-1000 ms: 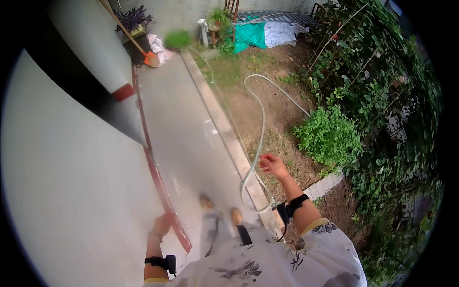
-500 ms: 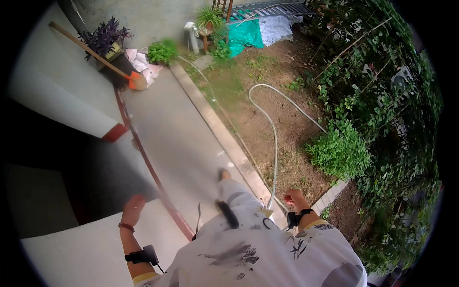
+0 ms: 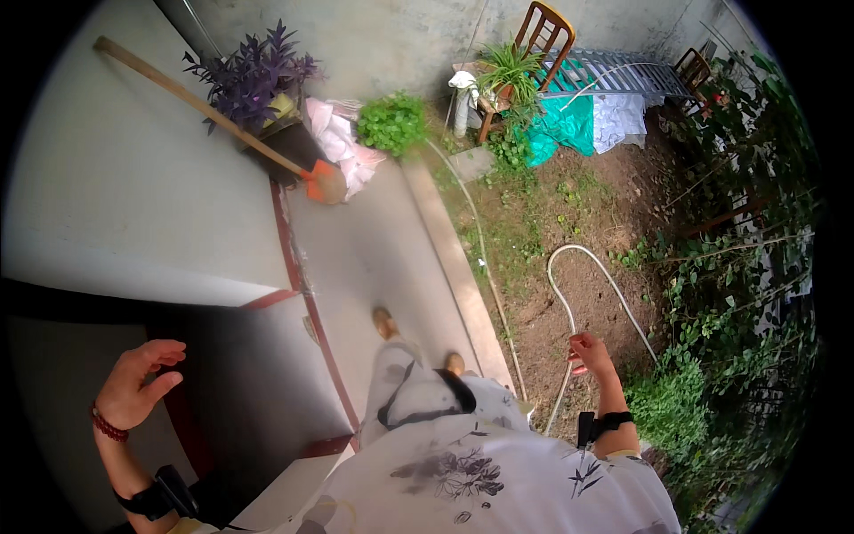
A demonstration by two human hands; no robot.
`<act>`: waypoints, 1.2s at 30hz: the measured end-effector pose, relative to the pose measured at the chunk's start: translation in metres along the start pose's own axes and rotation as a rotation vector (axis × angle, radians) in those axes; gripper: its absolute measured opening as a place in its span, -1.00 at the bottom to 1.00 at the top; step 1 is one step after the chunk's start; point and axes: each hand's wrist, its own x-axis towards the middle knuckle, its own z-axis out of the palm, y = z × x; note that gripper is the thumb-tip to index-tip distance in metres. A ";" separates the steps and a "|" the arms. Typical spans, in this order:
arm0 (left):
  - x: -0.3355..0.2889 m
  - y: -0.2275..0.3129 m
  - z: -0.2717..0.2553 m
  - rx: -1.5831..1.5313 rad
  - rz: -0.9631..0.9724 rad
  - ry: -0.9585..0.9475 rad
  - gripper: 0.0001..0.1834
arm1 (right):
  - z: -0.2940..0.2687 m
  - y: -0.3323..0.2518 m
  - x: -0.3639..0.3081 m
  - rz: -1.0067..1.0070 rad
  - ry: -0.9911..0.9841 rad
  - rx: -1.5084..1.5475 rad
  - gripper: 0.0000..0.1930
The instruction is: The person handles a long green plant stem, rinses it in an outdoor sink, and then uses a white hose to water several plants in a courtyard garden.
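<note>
Reference: clock positions are read from the centre of the head view, with 12 o'clock at the upper edge.

Left hand [image 3: 135, 387]: located at 8 o'clock, released, with the fingers slightly bent and the thumb set apart from them. It is raised in front of a dark doorway [image 3: 245, 374]. A beaded bracelet [image 3: 108, 424] encircles the wrist; a black strapped unit [image 3: 173, 491] is fitted to the forearm.

Right hand [image 3: 592, 354]: located at 4 o'clock, fingers partly curled. It overlaps the hose [image 3: 574, 248] in the view; whether it grasps or touches the hose cannot be told.

Hose: pale, bent into a loop at 3 o'clock over bare soil [image 3: 614, 209]. One leg runs down behind or beside the right hand; the other ends, as seen, at a green bush [image 3: 672, 400] at 4 o'clock.

Surroundings: a shovel [image 3: 326, 182] leans at 10 o'clock, its orange blade on the concrete walkway [image 3: 382, 245] and its wooden handle slanting toward the upper left. A purple-leaved plant [image 3: 253, 80] stands behind the handle. A pale pink sack [image 3: 334, 138] lies at 11 o'clock. A wooden chair [image 3: 551, 36] stands at 1 o'clock beside a metal ladder [image 3: 636, 76]; below the ladder lies a green sheet [image 3: 565, 132].
</note>
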 end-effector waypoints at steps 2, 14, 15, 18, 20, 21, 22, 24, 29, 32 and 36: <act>0.046 0.004 -0.061 0.126 -0.025 0.040 -0.56 | -0.023 -0.093 0.010 -0.044 0.020 0.009 -0.65; 0.552 0.151 -0.274 0.052 0.359 -0.369 -0.67 | -0.246 -0.431 -0.023 0.211 0.358 -0.192 -0.58; 0.591 0.168 -0.277 0.056 0.354 -0.376 -0.67 | -0.267 -0.461 -0.006 0.218 0.352 -0.189 -0.58; 0.719 0.201 -0.265 -0.010 0.435 -0.555 -0.70 | -0.325 -0.561 0.088 0.149 0.430 -0.370 -0.58; 0.813 0.207 -0.227 -0.198 0.422 -0.640 -0.69 | -0.343 -0.622 0.190 0.053 0.410 -0.395 -0.58; 0.860 0.207 -0.202 -0.292 0.420 -0.690 -0.68 | -0.332 -0.648 0.253 -0.009 0.370 -0.355 -0.58; 0.900 0.211 -0.174 -0.261 0.360 -0.723 -0.68 | -0.305 -0.673 0.326 0.020 0.275 -0.291 -0.60; 0.984 0.184 -0.114 -0.241 0.346 -0.722 -0.69 | -0.252 -0.714 0.460 0.037 -0.075 -0.353 -0.60; 1.137 0.122 0.081 -0.631 0.242 -0.628 -0.72 | -0.078 -0.722 0.690 0.054 -0.421 -0.699 -0.59; 1.191 0.088 0.188 -0.807 0.356 -0.644 -0.76 | 0.007 -0.651 0.823 -0.471 -0.485 -0.992 -0.67; 1.251 0.078 0.273 -0.714 0.196 -0.665 -0.76 | 0.099 -0.567 0.967 -0.533 -0.341 -1.003 -0.74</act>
